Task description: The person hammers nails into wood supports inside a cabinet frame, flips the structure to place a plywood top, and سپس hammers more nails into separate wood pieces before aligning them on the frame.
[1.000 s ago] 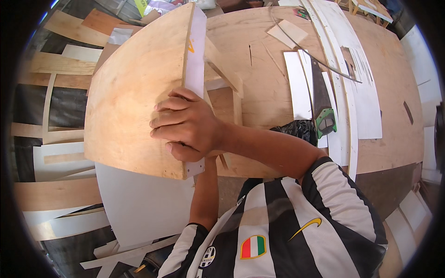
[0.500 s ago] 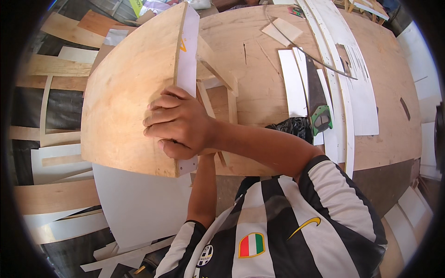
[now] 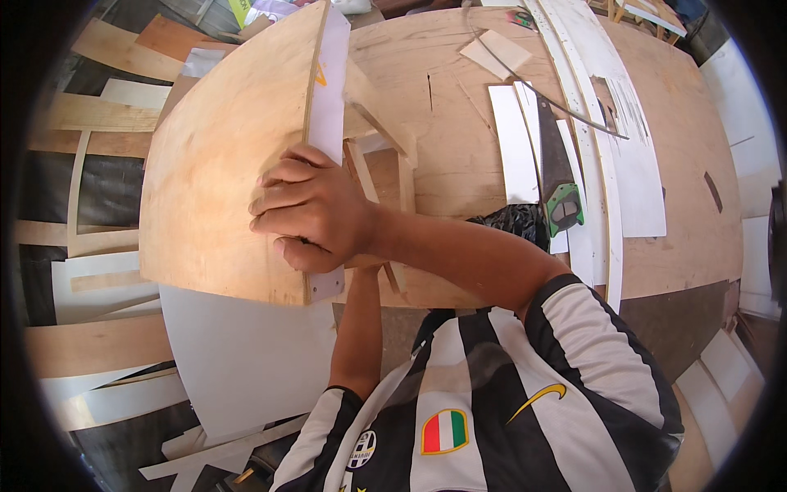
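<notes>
A wooden piece stands on edge at the left of the workbench: a broad plywood panel (image 3: pixel 221 180) with a white edge strip (image 3: pixel 329 107) and wooden legs (image 3: pixel 407 184) behind it. Across its near right edge lies my right hand (image 3: pixel 311 209), knuckles up, fingers and thumb curled in together against the plywood. Whatever may be inside that grip is covered by the fingers. My left forearm (image 3: pixel 358 336) rises from below toward the underside of the piece. The left hand itself is hidden behind the panel and my right arm.
On the plywood bench (image 3: pixel 459 156) to the right are a handsaw with a green handle (image 3: pixel 566 209), white strips (image 3: pixel 516 143), a thin bent rod (image 3: pixel 574 115) and black plastic (image 3: pixel 520 223). Wood offcuts (image 3: pixel 106 336) cover the left side. A white sheet (image 3: pixel 238 361) leans below the panel.
The panel's near corner has lifted slightly and shifted a little left. My right hand moved up with it, its fingers still curled at the edge.
</notes>
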The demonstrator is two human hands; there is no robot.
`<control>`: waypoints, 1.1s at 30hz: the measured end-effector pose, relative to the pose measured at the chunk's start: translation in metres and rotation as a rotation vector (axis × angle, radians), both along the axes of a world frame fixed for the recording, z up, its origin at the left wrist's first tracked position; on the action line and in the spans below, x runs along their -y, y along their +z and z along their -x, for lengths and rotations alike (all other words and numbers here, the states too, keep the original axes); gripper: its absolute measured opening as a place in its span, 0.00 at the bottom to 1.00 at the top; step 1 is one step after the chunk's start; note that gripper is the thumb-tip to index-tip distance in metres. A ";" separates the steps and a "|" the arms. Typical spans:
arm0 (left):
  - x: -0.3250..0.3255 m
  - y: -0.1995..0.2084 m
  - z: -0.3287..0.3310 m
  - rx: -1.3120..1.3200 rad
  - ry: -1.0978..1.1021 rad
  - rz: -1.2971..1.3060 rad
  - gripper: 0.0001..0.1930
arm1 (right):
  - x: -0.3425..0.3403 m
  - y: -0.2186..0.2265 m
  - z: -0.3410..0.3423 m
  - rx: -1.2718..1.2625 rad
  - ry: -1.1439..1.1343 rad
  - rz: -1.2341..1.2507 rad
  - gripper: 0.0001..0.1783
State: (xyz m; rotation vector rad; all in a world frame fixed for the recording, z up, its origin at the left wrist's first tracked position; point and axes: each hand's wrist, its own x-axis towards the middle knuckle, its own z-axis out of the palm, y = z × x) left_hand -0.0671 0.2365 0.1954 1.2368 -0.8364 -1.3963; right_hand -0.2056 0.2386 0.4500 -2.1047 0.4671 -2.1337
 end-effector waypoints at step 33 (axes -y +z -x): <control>-0.121 0.023 -0.046 -0.289 -0.112 -0.119 0.20 | -0.107 -0.122 0.026 -0.126 -0.183 -0.611 0.39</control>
